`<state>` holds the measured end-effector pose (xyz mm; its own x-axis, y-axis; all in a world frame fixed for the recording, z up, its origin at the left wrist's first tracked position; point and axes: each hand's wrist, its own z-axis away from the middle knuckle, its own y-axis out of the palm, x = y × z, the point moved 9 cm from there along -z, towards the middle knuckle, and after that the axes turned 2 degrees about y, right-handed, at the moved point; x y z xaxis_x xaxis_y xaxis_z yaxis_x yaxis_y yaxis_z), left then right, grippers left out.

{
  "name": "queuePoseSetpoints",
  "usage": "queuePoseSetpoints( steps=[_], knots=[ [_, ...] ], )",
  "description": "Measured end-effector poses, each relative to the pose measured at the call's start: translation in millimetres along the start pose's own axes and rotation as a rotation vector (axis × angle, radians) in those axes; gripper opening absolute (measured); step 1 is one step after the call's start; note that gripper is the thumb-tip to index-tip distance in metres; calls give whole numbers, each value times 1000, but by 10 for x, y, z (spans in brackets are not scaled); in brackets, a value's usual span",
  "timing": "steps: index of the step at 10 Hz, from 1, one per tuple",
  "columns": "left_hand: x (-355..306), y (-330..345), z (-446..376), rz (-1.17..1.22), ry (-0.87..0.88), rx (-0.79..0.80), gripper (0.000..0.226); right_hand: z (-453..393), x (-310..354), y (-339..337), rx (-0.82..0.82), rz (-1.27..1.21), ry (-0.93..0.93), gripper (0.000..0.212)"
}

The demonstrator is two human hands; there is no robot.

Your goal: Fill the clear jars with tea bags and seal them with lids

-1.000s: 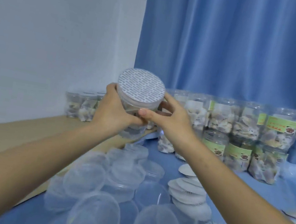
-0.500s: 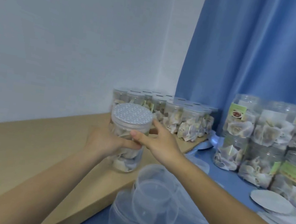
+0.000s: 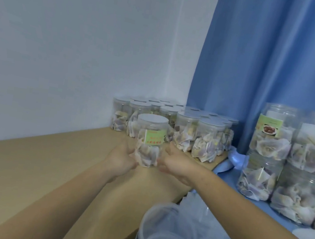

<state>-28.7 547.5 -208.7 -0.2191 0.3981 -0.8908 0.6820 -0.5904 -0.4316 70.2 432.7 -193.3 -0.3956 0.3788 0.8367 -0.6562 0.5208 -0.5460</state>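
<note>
Clear sealed jar (image 3: 150, 138) of tea bags set down on wooden tabletop (image 3: 43, 163), near lidded jar group (image 3: 174, 126)
Left hand (image 3: 121, 160) and right hand (image 3: 174, 163) fingers clasp its base; advise level placement, label forward, release only once steady

1. Both bare forearms are stretched forward and drawn together.
2. The left hand (image 3: 121, 160) is cupped, palm turned inward, fingers curled.
3. The right hand (image 3: 176, 164) is set opposite, palm inward, fingers curved.
</note>
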Motion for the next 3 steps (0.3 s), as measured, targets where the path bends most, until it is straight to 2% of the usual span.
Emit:
queuePoseSetpoints(
  steps=[1,2,3],
  knots=[
    [64,239,-196,71,-20,19,67,-149,-62,-110,-1,30,27,54],
    [21,417,-197,100,-31,36,68,-103,-124,-118,45,7,67,69],
    [-158,500,-118,133,19,34,77,-24,-150,-188,19,-79,60,76]
  ],
)
